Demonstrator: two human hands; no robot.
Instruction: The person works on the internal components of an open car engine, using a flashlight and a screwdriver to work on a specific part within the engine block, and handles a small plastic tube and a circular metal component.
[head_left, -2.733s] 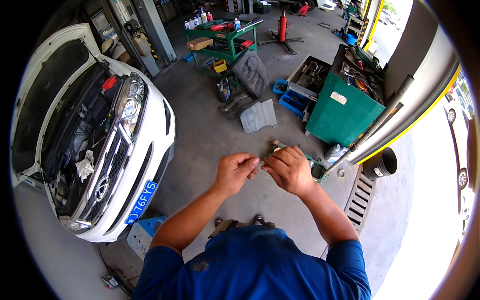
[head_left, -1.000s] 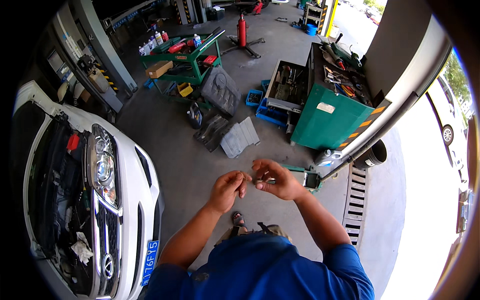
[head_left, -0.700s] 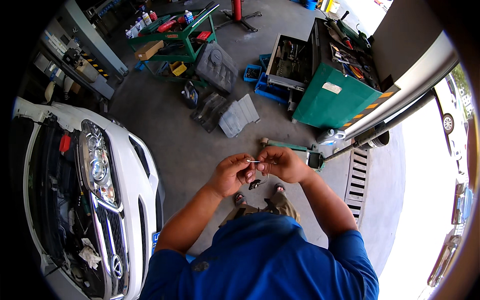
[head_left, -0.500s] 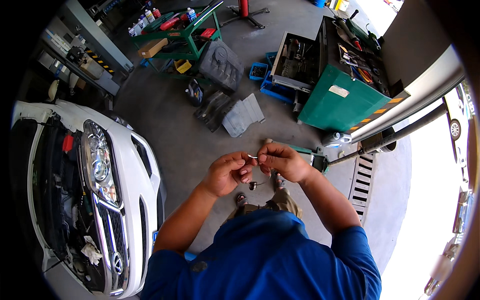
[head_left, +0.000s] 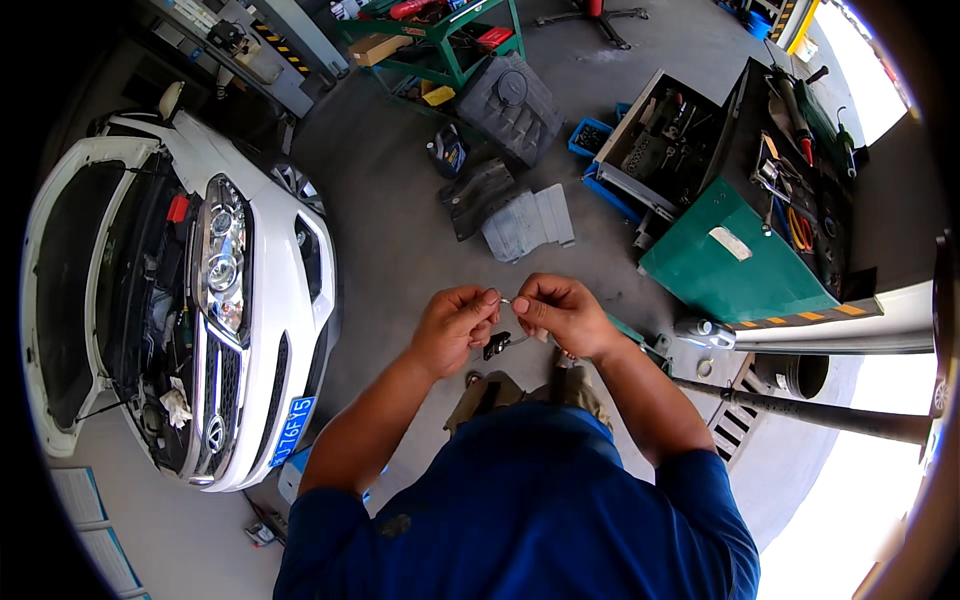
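Note:
My left hand [head_left: 455,325] and my right hand [head_left: 562,314] meet in front of my body, thumbs and fingertips pinched close together. Between them runs a short stretch of thin, pale wire [head_left: 506,301], gripped from both sides. Just below the fingers hangs a small dark part [head_left: 496,346], with a thin light strand leading from it toward my right hand. Whether that strand is the same wire, I cannot tell. My fingertips cover most of the pinched ends.
At left stands a white car [head_left: 270,290], hood raised. A green tool cabinet [head_left: 740,250] with an open drawer [head_left: 660,140] is at right. Grey plastic panels [head_left: 525,222] and an oil bottle [head_left: 447,152] lie ahead, near a green cart [head_left: 450,45]. A floor grate [head_left: 735,415] is at right.
The view has swung, so the car and cabinet sit differently in it. Both hands keep their pinch; the dark part has swung slightly left and now hangs closer beneath the fingers.

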